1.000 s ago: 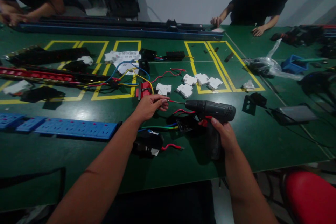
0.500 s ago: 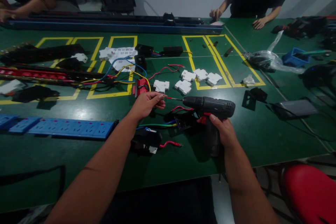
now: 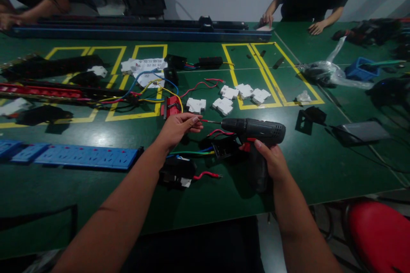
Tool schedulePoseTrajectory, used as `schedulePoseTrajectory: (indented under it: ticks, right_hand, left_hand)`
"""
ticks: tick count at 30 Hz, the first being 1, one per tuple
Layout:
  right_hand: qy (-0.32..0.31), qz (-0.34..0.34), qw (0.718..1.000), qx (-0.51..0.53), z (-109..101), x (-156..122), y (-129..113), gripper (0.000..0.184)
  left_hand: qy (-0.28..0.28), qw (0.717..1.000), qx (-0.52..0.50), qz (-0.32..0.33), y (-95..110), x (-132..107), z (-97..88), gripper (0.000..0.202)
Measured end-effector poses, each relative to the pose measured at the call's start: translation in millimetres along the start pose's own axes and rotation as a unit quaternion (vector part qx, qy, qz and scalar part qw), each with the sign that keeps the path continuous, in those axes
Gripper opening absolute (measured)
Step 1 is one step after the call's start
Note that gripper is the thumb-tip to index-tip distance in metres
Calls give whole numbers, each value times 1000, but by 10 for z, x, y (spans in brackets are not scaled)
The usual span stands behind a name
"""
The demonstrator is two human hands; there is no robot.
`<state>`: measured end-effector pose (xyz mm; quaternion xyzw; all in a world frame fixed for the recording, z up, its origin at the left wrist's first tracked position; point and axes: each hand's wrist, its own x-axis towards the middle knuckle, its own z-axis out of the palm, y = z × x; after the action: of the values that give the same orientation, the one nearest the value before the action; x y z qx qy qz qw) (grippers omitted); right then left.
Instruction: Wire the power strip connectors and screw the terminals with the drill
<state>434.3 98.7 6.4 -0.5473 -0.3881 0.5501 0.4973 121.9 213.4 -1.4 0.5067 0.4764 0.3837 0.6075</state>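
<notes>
My right hand [image 3: 271,158] is wrapped round the grip of a black cordless drill [image 3: 261,131], thumb by its red trigger. The drill lies level in the air, its chuck pointing left. A thin screwdriver bit [image 3: 211,121] with a red section sticks out of the chuck. My left hand [image 3: 181,128] pinches the far end of this bit between thumb and forefinger; whether a small part is also in the fingers is hidden. Below the drill lies a black housing [image 3: 224,148] with coloured wires. Nearer to me is a black part with a red lead [image 3: 206,175].
Several white circuit breakers [image 3: 223,106] lie beyond my hands. A red part [image 3: 171,106] with wires sits behind my left hand. At left is a blue socket strip [image 3: 86,156]. Two people stand across the green table; a red stool [image 3: 379,236] is at right.
The drill and both my hands have shifted very slightly left, the pinch on the bit unchanged. Across the table, the hand of the person at right has moved a little.
</notes>
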Motion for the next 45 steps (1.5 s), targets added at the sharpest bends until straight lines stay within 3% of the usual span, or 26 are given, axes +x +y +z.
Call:
schedulePoseTrajectory:
  ticks: [7, 13, 23, 27, 31, 33, 38, 45]
  right_hand:
    - [9, 1, 1000, 7, 0, 5, 27, 52]
    - [9, 4, 1000, 4, 16, -4, 7, 48]
    - [14, 0, 1000, 17, 46, -20, -15, 51]
    - [13, -14, 1000, 20, 80, -61, -46, 46]
    - [25, -27, 999, 22, 85, -79, -40, 43]
    - [33, -30, 999, 31, 74, -73, -15, 46]
    - [56, -37, 997, 47, 53, -93, 29, 51]
    - [75, -30, 997, 15, 129, -278, -42, 47]
  left_hand:
    - [-15, 999, -41, 11, -49, 1, -20, 35]
    - [-21, 1000, -16, 10, -18, -11, -17, 37]
    - [-104, 991, -84, -15, -10, -39, -48, 43]
    - [-106, 989, -99, -35, 33, -60, -70, 50]
    - [-93, 994, 9, -61, 145, -113, -112, 49]
    - [-121, 985, 105, -67, 212, -171, -105, 46]
    - [-232, 912, 337, 30, 349, -387, 70, 53]
    - [-196, 832, 500, 136, 374, -590, 409, 69]
